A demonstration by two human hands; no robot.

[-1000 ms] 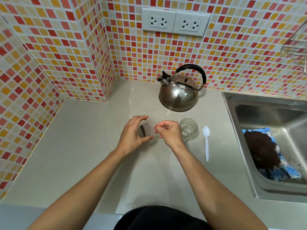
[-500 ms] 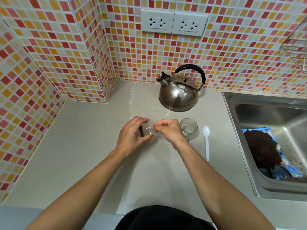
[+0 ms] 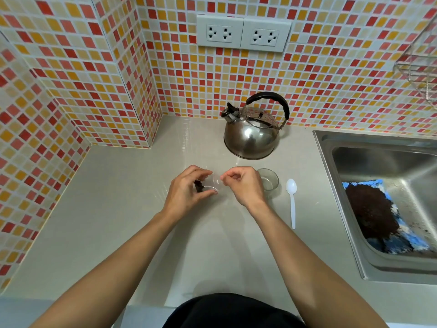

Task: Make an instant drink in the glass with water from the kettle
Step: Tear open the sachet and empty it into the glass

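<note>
A small clear plastic packet [image 3: 211, 185] with dark powder in it is held over the counter between both hands. My left hand [image 3: 186, 194] grips its left side, where the dark powder shows. My right hand [image 3: 244, 185] pinches the packet's right edge. A short clear glass [image 3: 268, 179] stands on the counter just right of my right hand, partly hidden by it. A white plastic spoon [image 3: 292, 198] lies right of the glass. The steel kettle [image 3: 251, 136] with a black handle stands behind, near the tiled wall.
A steel sink [image 3: 331, 166] is set into the counter at right, with a blue cloth [image 3: 402, 235] covered in dark grounds inside. Tiled walls close the left and back. Two wall sockets [image 3: 243, 34] sit above the kettle. A wire rack [image 3: 421, 67] hangs upper right.
The packet has turned and bunched between my hands, and my fingers have closed in on it. The hands have stayed in about the same spot beside the glass.
</note>
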